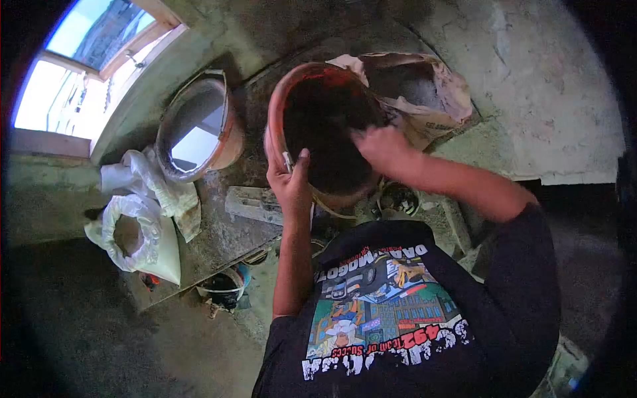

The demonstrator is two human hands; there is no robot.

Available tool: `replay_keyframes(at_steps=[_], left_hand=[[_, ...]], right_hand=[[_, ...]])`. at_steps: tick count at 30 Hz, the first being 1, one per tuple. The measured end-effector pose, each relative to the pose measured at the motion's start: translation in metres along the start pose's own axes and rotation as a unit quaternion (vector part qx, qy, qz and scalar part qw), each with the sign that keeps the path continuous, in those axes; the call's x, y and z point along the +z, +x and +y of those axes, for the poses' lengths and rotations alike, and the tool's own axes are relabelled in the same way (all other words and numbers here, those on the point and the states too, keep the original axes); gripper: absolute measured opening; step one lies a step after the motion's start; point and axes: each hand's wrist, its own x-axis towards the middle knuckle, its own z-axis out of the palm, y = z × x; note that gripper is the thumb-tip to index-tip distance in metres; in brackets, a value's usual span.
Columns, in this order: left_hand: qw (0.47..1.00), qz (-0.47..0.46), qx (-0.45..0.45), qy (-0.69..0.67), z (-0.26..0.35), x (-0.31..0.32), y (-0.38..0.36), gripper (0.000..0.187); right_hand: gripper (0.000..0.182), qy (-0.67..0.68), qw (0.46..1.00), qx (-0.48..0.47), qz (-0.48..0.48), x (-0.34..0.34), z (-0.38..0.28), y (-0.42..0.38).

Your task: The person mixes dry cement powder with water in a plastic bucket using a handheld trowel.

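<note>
A reddish-orange bucket [277, 106] leans toward me, its mouth facing me and its inside very dark. My left hand [290, 184] is closed on the near left part of the bucket's rim, thumb over the edge. At the right side of the opening, my right hand [387, 151] is closed, the fingers curled in toward the bucket. Whether it holds a tool or some of the contents cannot be made out against the dark. Behind the right hand stands an open paper sack [451, 93] with grey powder inside.
To the left, a second bucket [231, 142] holds liquid that reflects the window [99, 66]. Below it sits an open white sack [162, 249]. A wooden piece [252, 204] lies near my left forearm. A small bucket [225, 288] stands lower down, and a wall rises behind.
</note>
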Motion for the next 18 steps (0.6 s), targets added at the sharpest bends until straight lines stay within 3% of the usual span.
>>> replay_keyframes(at_steps=[1,3,7,10,14,17,18], left_hand=[[1.0,-0.009,0.006,0.006,0.0,-0.002,0.0,0.055],[1.0,-0.013,0.013,0.006,0.0,0.001,0.0,0.056],[1.0,-0.018,-0.005,-0.01,0.008,0.006,-0.006,0.059],[1.0,-0.013,0.014,0.014,0.0,0.001,-0.005,0.06],[1.0,-0.012,0.016,0.012,0.0,0.003,-0.006,0.06],[0.999,-0.009,0.029,0.02,0.006,0.006,-0.013,0.06],[1.0,0.002,0.021,0.021,0.009,0.008,-0.016,0.06]], right_hand=[[0.042,0.001,1.0,-0.005,0.001,-0.002,-0.005,-0.006],[0.025,0.094,0.993,-0.033,-0.065,-0.014,-0.009,-0.019],[0.027,0.289,0.956,0.006,-0.055,-0.052,-0.005,-0.041],[0.038,0.314,0.949,-0.015,-0.034,-0.072,-0.003,-0.058],[0.033,0.363,0.927,-0.004,-0.094,-0.062,0.014,-0.047],[0.036,0.345,0.934,-0.002,-0.093,-0.02,0.035,-0.021],[0.035,0.28,0.958,-0.006,-0.062,-0.019,0.037,-0.011]])
